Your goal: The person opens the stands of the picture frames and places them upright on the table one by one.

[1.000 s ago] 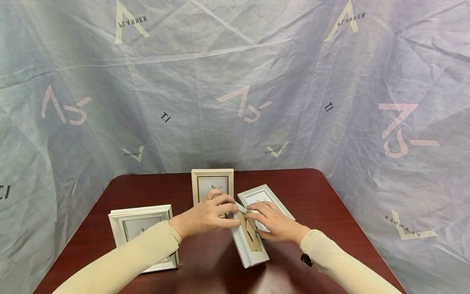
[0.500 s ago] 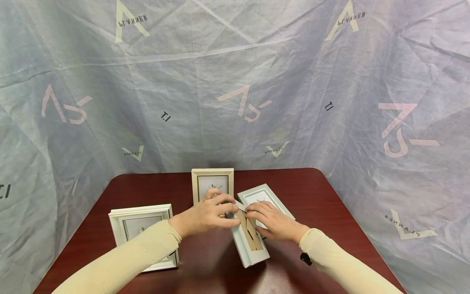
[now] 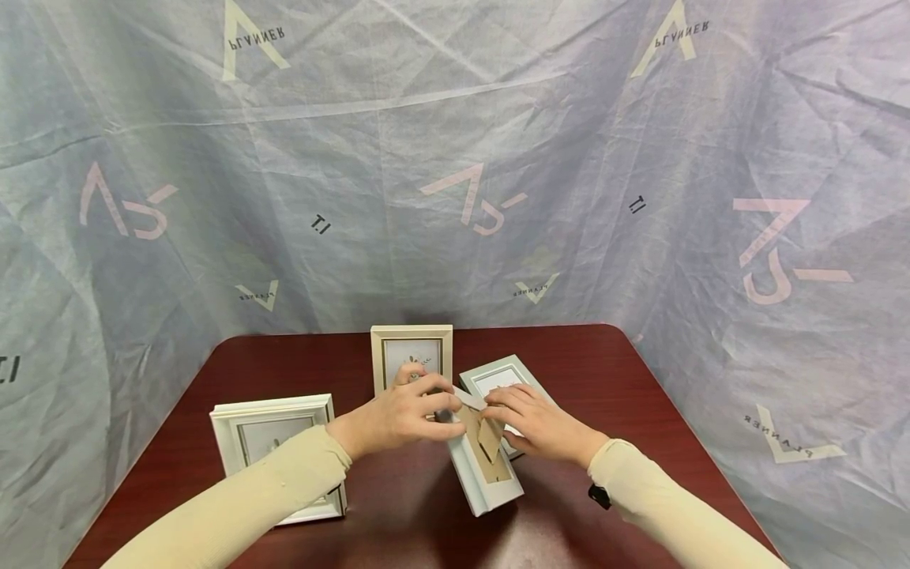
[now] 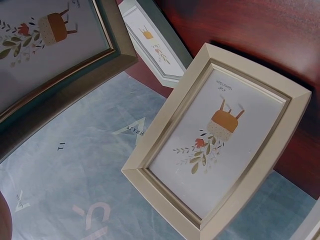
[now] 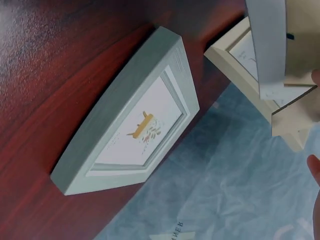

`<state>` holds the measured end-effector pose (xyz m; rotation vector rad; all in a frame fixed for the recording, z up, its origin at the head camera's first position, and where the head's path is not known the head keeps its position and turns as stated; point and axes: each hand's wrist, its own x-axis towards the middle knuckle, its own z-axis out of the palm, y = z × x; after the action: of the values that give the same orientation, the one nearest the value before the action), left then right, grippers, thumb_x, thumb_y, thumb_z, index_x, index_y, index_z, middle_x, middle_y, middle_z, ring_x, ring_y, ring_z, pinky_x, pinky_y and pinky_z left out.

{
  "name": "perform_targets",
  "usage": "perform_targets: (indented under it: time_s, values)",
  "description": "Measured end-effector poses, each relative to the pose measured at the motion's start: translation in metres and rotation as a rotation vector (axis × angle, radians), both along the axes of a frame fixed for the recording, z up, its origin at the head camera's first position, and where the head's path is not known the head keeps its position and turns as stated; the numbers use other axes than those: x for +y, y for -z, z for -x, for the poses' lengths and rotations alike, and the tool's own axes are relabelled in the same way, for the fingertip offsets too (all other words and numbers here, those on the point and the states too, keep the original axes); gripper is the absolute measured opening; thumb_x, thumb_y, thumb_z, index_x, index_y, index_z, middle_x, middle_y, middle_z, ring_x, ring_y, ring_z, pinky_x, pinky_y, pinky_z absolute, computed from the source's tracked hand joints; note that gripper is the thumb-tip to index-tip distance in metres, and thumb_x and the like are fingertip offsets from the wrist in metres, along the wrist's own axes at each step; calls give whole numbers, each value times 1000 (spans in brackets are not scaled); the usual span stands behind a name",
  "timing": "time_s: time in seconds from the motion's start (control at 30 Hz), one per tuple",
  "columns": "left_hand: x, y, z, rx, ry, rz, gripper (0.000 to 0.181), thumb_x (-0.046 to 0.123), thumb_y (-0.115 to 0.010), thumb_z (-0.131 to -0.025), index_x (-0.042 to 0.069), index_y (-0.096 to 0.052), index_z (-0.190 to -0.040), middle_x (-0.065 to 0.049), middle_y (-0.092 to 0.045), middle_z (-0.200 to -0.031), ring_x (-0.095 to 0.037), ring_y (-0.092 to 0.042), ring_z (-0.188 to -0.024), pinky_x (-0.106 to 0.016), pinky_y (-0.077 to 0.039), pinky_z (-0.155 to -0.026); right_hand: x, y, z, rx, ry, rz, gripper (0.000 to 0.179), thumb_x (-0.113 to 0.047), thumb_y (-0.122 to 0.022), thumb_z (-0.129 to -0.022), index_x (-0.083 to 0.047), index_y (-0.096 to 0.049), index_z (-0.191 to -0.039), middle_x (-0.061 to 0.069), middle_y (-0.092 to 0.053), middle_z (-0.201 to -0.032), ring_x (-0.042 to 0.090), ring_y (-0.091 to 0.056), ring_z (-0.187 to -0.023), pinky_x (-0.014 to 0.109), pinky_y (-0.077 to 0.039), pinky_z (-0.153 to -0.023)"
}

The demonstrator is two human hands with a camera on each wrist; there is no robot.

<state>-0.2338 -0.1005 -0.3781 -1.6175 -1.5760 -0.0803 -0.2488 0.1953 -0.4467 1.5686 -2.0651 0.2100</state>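
Observation:
My left hand (image 3: 405, 415) grips the upper part of a picture frame (image 3: 475, 480), which is tilted with its brown backing board facing me. In the left wrist view that picture frame's bronze-toned front (image 4: 112, 57) shows part of a plant print. My right hand (image 3: 542, 424) pinches the brown easel stand (image 3: 492, 435) on the back, and the stand is angled out from the board. The right wrist view shows the stand (image 5: 295, 114) jutting from the backing, with fingertips (image 5: 314, 167) at the right edge.
Behind my left hand a cream picture frame (image 3: 377, 359) stands upright. A grey-green picture frame (image 3: 524, 369) leans back beyond my right hand. At the left, a white picture frame (image 3: 227, 442) stands partly behind my sleeve. A printed grey cloth (image 3: 455, 261) surrounds the dark red table (image 3: 569, 348).
My right hand has shifted slightly right, and the easel stand has swung outward from the backing board. My left hand and the held picture frame have stayed in place.

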Motion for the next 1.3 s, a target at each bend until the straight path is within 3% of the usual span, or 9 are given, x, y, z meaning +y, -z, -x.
perform_targets:
  time_s: [0.23, 0.4, 0.63, 0.93, 1.3]
  values:
    - [1, 2, 0, -1, 4, -12, 20, 12, -64, -92, 30, -67, -101, 6, -61, -100, -19, -61, -99, -45, -35, -86, 6, -8, -2, 74, 36, -8, 65, -5, -80, -64, -10, -59, -125, 8, -58, -122, 25, -55, -113, 44, -43, -95]
    - [0, 5, 0, -14, -15, 11, 21, 14, -68, -89, 31, -67, -101, 6, -60, -102, -19, -59, -100, -45, -35, -86, 8, -11, -6, 103, 88, -29, 61, -9, -80, -65, -13, -61, -122, 8, -59, -119, 23, -55, -113, 45, -43, -95]
    - [1, 5, 0, -7, -7, 1, 20, 12, -60, -94, 30, -67, -99, 6, -60, -100, -19, -59, -100, -46, -36, -85, 9, -10, -7, 81, 101, -20, 60, -8, -80, -66, -13, -60, -123, 10, -60, -120, 25, -54, -113, 47, -43, -95]
    - [1, 3, -1, 16, -4, -4, 23, 10, -65, -90, 30, -68, -102, 6, -61, -103, -20, -59, -102, -46, -36, -85, 7, -11, -9, 49, 93, -2, 61, -7, -78, -66, -13, -58, -123, 9, -57, -122, 28, -54, -113, 45, -42, -95]
    - [0, 1, -1, 26, -25, -4, 22, 12, -61, -93, 31, -68, -102, 7, -61, -103, -18, -60, -102, -45, -35, -87, 12, -14, -9, 34, 110, 7, 64, -9, -78, -66, -11, -58, -126, 11, -57, -126, 28, -53, -117, 47, -41, -98]
